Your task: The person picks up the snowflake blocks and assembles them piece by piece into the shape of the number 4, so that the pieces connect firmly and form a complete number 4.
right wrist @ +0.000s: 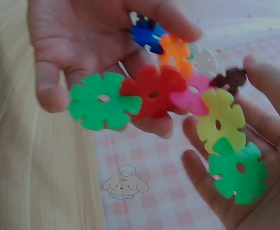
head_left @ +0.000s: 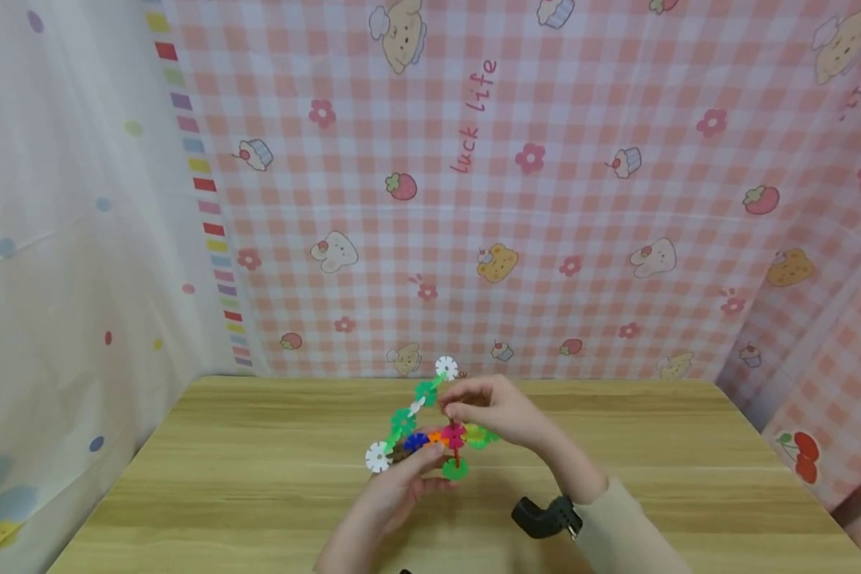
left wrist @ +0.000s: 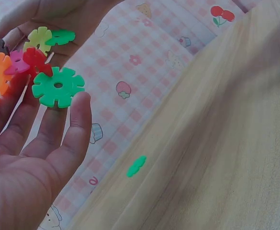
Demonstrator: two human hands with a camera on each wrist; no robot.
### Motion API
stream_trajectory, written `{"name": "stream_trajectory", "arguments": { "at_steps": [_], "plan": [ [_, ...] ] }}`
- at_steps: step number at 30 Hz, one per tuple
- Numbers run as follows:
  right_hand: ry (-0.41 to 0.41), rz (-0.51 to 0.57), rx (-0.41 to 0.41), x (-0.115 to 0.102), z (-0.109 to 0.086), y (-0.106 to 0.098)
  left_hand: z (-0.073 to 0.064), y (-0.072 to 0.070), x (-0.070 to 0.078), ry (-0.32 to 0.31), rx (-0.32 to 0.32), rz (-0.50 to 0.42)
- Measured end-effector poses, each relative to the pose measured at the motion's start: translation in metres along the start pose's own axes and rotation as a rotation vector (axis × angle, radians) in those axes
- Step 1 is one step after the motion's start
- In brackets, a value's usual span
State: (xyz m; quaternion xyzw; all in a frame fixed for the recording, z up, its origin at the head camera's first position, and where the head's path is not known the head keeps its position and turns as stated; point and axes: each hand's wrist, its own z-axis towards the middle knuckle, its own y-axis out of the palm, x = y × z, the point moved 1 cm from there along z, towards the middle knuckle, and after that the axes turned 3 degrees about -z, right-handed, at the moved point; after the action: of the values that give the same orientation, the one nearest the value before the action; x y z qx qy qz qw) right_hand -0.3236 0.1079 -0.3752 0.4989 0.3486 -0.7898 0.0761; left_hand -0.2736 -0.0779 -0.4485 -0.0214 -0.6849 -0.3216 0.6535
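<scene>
A structure of slotted plastic snowflake discs is held up over the table. My left hand [head_left: 402,482] grips it from below, thumb on top near the orange disc [right wrist: 174,55] and blue disc [right wrist: 147,36]. A pink disc [head_left: 454,436] joins the orange disc to a red disc [right wrist: 154,91], a yellow disc [right wrist: 221,121] and, at the tip, a green disc [right wrist: 238,170]. Another green disc [left wrist: 58,87] hangs off the red one beside my left fingers. My right hand [head_left: 498,410] pinches a brown disc [right wrist: 229,80] at the pink one.
From the blue disc's side, a branch of green discs [head_left: 403,422] reaches away, with white discs [head_left: 378,457] at its ends. One green piece [left wrist: 136,166] shows against the wooden table [head_left: 258,478] in the left wrist view. A patterned curtain [head_left: 430,223] stands behind.
</scene>
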Motion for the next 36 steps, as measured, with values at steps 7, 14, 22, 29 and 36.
{"name": "stream_trajectory", "arguments": {
  "at_steps": [7,14,22,29,36],
  "plan": [
    [-0.131,-0.129,0.087,-0.007,-0.009,0.004,0.000,0.000,0.002,0.002,0.024,0.011],
    [-0.245,-0.334,0.041,-0.009,-0.019,0.004,0.001,0.001,0.002,-0.010,0.039,0.018],
    [-0.218,-0.536,-0.001,-0.006,-0.023,0.005,0.001,0.002,0.002,0.007,0.033,0.017],
    [-0.381,-0.726,0.084,-0.002,-0.022,0.005,0.002,0.004,0.002,0.041,0.028,0.010],
    [-0.522,-0.800,0.132,0.001,-0.023,0.004,0.001,0.007,0.002,0.042,0.027,0.025]
  ]
}}
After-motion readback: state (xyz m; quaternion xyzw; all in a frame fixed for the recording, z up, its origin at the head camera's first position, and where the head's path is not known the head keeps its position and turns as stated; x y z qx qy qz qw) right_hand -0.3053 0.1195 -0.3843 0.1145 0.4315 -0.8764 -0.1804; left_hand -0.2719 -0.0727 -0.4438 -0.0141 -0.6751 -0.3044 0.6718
